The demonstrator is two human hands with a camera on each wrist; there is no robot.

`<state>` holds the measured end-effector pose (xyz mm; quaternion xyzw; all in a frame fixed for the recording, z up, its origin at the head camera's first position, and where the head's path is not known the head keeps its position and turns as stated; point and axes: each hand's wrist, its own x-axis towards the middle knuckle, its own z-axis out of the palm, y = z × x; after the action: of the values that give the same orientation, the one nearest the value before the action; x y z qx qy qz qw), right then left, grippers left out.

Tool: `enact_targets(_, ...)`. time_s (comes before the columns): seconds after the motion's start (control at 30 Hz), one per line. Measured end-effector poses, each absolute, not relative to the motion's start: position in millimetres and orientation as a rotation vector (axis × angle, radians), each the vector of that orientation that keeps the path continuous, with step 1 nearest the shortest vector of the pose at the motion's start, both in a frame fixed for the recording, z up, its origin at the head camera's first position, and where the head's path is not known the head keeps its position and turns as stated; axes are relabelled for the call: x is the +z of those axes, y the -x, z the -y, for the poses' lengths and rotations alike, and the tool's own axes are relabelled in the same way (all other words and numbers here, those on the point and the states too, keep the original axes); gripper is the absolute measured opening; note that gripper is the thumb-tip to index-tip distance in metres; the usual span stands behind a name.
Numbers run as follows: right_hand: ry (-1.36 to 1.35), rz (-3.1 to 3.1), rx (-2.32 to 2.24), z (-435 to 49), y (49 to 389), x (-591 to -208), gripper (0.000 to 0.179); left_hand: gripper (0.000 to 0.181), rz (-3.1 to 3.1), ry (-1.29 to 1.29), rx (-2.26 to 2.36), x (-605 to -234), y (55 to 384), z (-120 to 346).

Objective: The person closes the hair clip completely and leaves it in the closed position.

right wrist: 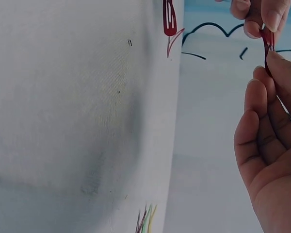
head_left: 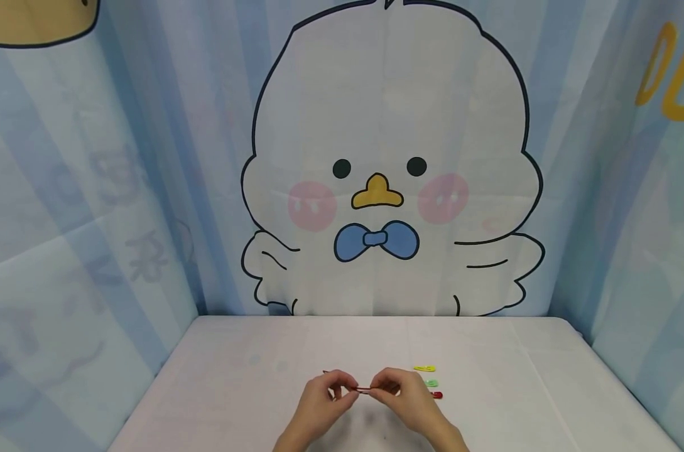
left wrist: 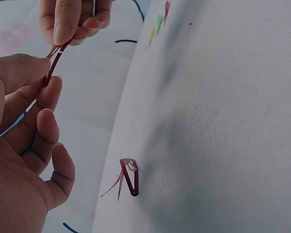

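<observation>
A dark red snap hair clip point(head_left: 363, 390) spans the gap between my two hands, raised over the table. My left hand point(head_left: 323, 403) pinches one end with thumb and fingertips; my right hand point(head_left: 407, 402) pinches the other end the same way. In the left wrist view the clip's two arms point(left wrist: 54, 63) stand slightly apart between the thumbs. The left hand's other fingers curl loosely, as do those of the right hand point(right wrist: 266, 126). Another dark red hair clip point(left wrist: 131, 177) lies on the table beyond the left hand, its parts spread apart.
On the white table point(head_left: 505, 402), to the right behind my right hand, lie a yellow clip point(head_left: 424, 368), a green clip point(head_left: 431, 383) and a red clip point(head_left: 437, 395) in a row. A curtain point(head_left: 466, 113) printed with a cartoon duck hangs behind the table's far edge.
</observation>
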<state>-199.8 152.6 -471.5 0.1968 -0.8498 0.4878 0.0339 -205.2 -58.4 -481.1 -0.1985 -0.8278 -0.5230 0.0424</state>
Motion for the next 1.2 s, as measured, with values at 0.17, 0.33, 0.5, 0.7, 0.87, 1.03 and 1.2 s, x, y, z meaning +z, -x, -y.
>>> enact_targets(0.17,-0.589,2.617,1.49,-151.2,197.6,-470.1,0.006,0.007,2.522,0.572,-1.616,-481.3,204.2,56.6)
enact_targets(0.33,-0.592,2.604,1.464,-150.8,196.9,-468.9,0.006,0.007,2.539,0.498,-1.597,-480.1,203.6,53.0)
enact_targets(0.5,-0.608,2.56,1.463,-151.7,197.1,-469.8,0.007,0.01,2.543,0.442,-1.579,-478.4,202.8,48.9)
enact_targets(0.7,-0.621,2.522,1.487,-152.2,197.3,-472.0,0.009,0.009,2.554,0.401,-1.586,-478.9,202.2,45.3)
enact_targets(0.87,-0.601,2.525,1.505,-151.2,197.6,-472.8,0.009,0.01,2.561,0.393,-1.568,-479.1,202.4,44.5)
enact_targets(1.03,-0.571,2.533,1.502,-149.6,198.4,-474.4,0.009,0.01,2.549,0.399,-1.537,-478.7,200.5,43.0)
enact_targets(1.2,-0.534,2.529,1.478,-148.5,198.9,-476.3,0.01,0.011,2.526,0.418,-1.531,-479.7,198.8,41.6)
